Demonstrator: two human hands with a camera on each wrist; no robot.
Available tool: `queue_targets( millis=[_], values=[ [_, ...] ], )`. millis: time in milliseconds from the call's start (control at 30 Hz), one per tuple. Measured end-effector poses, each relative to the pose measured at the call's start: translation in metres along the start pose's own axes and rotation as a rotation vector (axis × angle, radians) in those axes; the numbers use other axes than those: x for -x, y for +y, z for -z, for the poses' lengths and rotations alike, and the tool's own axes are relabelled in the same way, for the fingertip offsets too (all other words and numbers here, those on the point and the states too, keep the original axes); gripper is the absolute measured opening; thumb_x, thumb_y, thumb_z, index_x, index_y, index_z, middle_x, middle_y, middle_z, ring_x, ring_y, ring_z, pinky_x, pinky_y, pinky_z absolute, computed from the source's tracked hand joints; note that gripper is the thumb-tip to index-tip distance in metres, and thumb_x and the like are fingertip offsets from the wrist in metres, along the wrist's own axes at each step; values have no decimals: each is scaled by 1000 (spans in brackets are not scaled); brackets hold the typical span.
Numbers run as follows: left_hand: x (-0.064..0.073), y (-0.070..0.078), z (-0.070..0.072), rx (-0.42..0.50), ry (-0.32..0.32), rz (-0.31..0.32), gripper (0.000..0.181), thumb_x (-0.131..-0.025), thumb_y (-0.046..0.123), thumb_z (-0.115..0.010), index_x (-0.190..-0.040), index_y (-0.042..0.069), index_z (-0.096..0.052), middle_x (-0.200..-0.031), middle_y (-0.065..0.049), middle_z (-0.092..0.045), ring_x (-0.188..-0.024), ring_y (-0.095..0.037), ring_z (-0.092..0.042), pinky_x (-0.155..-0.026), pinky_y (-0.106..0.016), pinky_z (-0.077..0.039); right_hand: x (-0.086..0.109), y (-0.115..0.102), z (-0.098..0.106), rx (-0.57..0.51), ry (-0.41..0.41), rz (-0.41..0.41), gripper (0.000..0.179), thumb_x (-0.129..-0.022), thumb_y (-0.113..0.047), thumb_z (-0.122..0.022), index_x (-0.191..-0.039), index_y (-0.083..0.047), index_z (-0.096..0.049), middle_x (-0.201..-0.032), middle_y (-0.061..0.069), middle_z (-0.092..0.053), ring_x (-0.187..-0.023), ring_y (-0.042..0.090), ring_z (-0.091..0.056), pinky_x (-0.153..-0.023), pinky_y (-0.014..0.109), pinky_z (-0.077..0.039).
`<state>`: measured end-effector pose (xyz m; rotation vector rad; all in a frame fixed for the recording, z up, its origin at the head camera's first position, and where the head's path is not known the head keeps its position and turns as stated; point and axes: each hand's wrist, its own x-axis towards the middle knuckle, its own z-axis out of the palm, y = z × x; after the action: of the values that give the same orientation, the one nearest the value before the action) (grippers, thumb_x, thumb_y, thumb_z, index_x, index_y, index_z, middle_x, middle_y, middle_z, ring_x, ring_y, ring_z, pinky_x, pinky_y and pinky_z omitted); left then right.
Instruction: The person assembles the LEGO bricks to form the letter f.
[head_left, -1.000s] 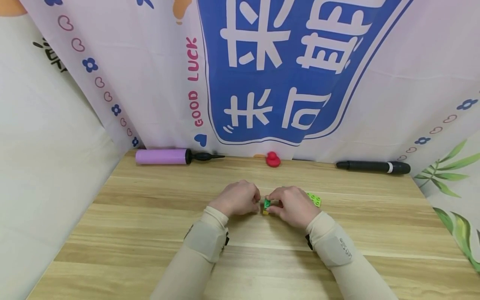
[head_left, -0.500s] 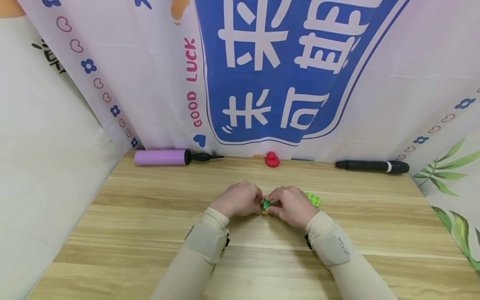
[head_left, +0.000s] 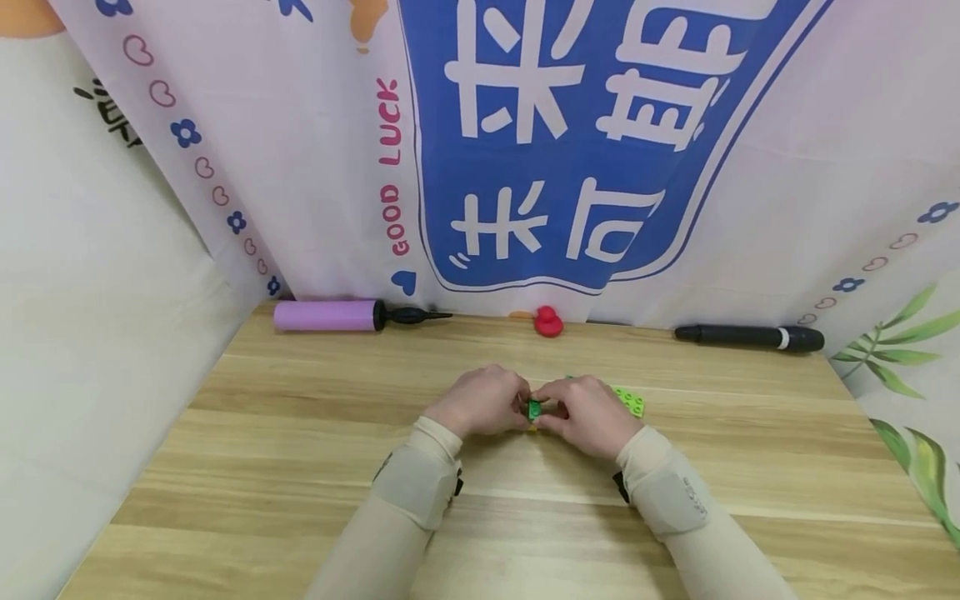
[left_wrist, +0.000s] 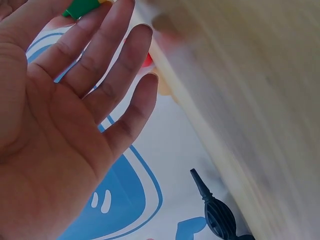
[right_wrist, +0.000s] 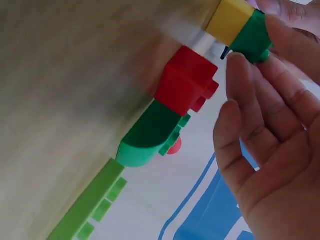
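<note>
Along the far edge of the surface (head_left: 247, 467) — purple pump (head_left: 330, 316) at left, red duck (head_left: 548, 322) centrally, black cylindrical device (head_left: 738, 337) at right — hangs a printed cloth (head_left: 322, 183).

Printed texts in the scene. On the white backdrop cloth (head_left: 322, 167), pink capitals GOOD LUCK (head_left: 389, 154) run from bottom to top, turned on their side. On its blue panel (head_left: 570, 158), white characters, likewise turned, form two lines: 未来 (head_left: 517, 77) and, to the right, 可期 (head_left: 663, 96). Dark writing (head_left: 116, 121) on the left-hand cloth (head_left: 67, 250) is partly hidden and not legible; raised lettering (head_left: 693, 497) on the right sleeve (head_left: 723, 554) is too small to read.
</note>
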<state>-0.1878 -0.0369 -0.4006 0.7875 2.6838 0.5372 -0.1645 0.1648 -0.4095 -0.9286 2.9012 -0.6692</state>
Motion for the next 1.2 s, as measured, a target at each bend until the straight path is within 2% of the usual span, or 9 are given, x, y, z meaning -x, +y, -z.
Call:
queue_targets(
  millis=[200,400,500,600,767,900,1067,1200],
  values=[
    [-1,2,0,-4,-21,2,21,-91,29,-85,-109,19,-80,-81,12,-68,-77,-7,-62,-77,-31,-52,4,8,17,-47,-57,-36,39,-92,-23,-84,-128,-11,-76,-112,4,-80,-81,6,-68,-78,31,-58],
    [1,2,0,7,-31,3,30,-91,31,-85,-118,18,-78,-83,10,-67,-79,-9,-61,-76,-31,-51,14,31,47,44,-89,-200,41,-95,-22,-80,-133,-7,-72,-122,10,-78,-96,22,-74,-88,46,-60],
    [1,2,-1,25,-36,18,36,-92,32,-84,-125,18,-77,-87,10,-67,-81,-11,-61,-79,-31,-50,20,47,54,94,-146,-271,47,-94,-23,-80,-136,-5,-69,-126,16,-75,-109,34,-73,-97,55,-57],
    [1,1,-2,40,-39,32,39,-93,33,-83,-127,18,-76,-89,9,-67,-82,-12,-60,-80,-31,-50,24,56,55,123,-212,-324,51,-91,-25,-82,-136,-3,-68,-123,18,-75,-115,38,-71,-101,59,-54],
    [0,2,-2,40,-44,36,39,-94,34,-83,-128,18,-75,-89,9,-67,-83,-13,-60,-81,-31,-50,26,62,56,172,-263,-397,53,-85,-28,-84,-129,-2,-71,-114,13,-75,-100,29,-68,-94,56,-55],
    [-1,3,-2,35,-44,34,39,-94,34,-83,-128,18,-75,-88,9,-67,-82,-12,-60,-80,-31,-50,27,65,55,193,-272,-424,45,-85,-24,-85,-122,-2,-73,-105,9,-74,-90,25,-64,-86,52,-56],
    [-1,4,-2,29,-45,37,38,-94,35,-83,-127,18,-76,-86,9,-67,-81,-12,-60,-79,-31,-50,26,66,54,201,-276,-417,37,-86,-22,-85,-116,-3,-75,-100,7,-72,-86,23,-62,-82,49,-56],
    [-2,4,-2,25,-41,39,39,-94,35,-82,-129,18,-75,-85,8,-66,-80,-12,-59,-78,-31,-49,24,63,54,216,-222,-393,35,-87,-23,-84,-115,-3,-76,-104,9,-74,-88,24,-65,-84,51,-57]
  ],
)
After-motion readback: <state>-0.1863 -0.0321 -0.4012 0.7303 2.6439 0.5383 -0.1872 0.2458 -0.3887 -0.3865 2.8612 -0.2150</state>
